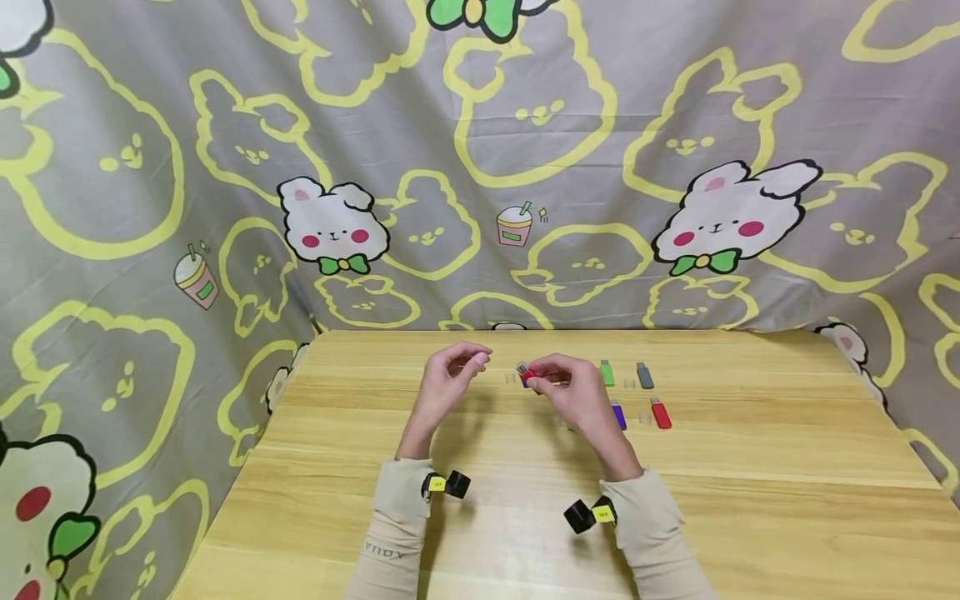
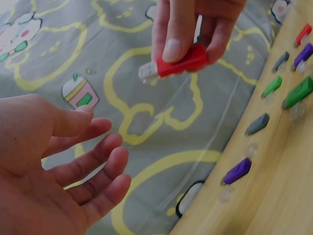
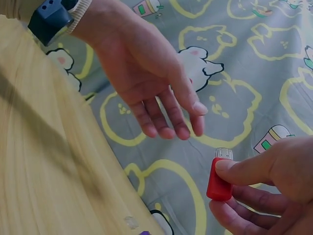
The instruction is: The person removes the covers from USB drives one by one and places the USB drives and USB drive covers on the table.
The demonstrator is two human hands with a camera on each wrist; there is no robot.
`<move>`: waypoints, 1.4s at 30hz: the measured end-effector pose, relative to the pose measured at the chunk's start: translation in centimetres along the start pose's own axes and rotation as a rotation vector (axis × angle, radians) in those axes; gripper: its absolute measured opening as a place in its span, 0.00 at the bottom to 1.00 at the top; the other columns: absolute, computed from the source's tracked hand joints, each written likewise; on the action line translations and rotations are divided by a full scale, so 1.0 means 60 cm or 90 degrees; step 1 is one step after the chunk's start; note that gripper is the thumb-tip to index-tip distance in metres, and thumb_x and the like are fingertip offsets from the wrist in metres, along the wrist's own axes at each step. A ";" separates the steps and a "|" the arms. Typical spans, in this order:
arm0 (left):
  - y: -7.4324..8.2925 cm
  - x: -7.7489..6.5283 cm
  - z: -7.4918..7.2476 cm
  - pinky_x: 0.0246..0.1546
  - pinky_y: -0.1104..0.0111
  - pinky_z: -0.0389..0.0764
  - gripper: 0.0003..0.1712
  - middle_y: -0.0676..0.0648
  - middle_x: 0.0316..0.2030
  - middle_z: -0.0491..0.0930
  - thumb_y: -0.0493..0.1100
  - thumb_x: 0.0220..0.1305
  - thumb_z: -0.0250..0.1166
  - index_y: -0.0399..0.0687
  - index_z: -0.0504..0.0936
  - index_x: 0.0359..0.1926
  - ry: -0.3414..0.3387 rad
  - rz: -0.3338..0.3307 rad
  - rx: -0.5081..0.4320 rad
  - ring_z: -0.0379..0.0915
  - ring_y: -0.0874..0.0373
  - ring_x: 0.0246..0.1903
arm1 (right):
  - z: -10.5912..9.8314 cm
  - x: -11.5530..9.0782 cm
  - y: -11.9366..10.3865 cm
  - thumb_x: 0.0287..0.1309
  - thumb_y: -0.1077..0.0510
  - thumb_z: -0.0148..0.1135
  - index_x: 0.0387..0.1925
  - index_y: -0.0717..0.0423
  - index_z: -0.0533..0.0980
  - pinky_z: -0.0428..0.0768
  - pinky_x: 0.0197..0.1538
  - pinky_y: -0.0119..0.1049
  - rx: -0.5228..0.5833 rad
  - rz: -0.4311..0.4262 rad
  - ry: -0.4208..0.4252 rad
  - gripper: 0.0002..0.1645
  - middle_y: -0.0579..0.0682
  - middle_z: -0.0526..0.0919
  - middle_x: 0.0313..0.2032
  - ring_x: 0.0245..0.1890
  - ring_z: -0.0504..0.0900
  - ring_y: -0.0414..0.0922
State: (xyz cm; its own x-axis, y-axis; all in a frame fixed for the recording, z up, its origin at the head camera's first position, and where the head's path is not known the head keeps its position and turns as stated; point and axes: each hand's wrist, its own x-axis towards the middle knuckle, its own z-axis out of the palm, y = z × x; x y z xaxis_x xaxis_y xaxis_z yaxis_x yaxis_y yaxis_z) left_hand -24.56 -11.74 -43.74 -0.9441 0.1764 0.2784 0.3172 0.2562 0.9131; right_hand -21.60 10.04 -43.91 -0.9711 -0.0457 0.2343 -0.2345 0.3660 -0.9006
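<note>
My right hand [image 1: 576,392] pinches a red USB flash drive [image 3: 219,180] between thumb and fingers, above the table. The drive's silvery plug end [image 2: 148,71] points toward the left hand. It looks partly see-through, but I cannot tell whether a clear cap sits over it. My left hand [image 1: 447,379] is raised beside it with fingers loosely bent and apart, holding nothing. In the left wrist view its fingertips [image 2: 120,183] stay clear of the drive. A purple flash drive [image 2: 236,171] lies on the table beyond the hands, with small clear caps near it.
More flash drives lie in rows on the wooden table [image 1: 750,500]: green [image 1: 607,372], grey [image 1: 645,375], purple [image 1: 618,415] and red [image 1: 660,413]. Small clear caps [image 1: 645,417] lie beside them. A patterned grey curtain [image 1: 420,317] hangs behind the table's far edge.
</note>
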 end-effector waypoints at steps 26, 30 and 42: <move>0.016 -0.008 0.049 0.38 0.70 0.83 0.06 0.40 0.38 0.87 0.34 0.68 0.69 0.36 0.86 0.44 -0.088 0.038 -0.029 0.84 0.48 0.36 | -0.005 -0.005 -0.002 0.56 0.65 0.77 0.36 0.59 0.88 0.87 0.41 0.39 0.005 -0.038 0.007 0.06 0.54 0.90 0.35 0.35 0.89 0.49; 0.010 -0.006 0.051 0.36 0.69 0.84 0.06 0.37 0.37 0.86 0.32 0.66 0.70 0.34 0.85 0.42 -0.077 0.029 -0.030 0.84 0.47 0.35 | -0.005 -0.005 -0.004 0.55 0.65 0.77 0.36 0.58 0.89 0.87 0.39 0.39 0.002 -0.050 0.002 0.06 0.53 0.90 0.35 0.34 0.90 0.48; 0.055 -0.014 0.043 0.34 0.68 0.84 0.04 0.31 0.35 0.85 0.26 0.64 0.68 0.25 0.83 0.39 -0.075 -0.006 -0.035 0.82 0.44 0.32 | -0.007 -0.004 -0.009 0.57 0.65 0.75 0.36 0.60 0.88 0.86 0.38 0.36 -0.006 -0.060 -0.025 0.04 0.54 0.90 0.35 0.33 0.89 0.47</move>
State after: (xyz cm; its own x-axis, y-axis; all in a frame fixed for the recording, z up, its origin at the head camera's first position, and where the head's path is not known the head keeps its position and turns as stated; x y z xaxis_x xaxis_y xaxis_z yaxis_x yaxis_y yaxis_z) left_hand -22.47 -8.59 -41.74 -0.9287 0.2856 0.2365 0.3007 0.2066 0.9311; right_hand -21.21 10.26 -43.33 -0.9459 -0.1168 0.3028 -0.3244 0.3664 -0.8721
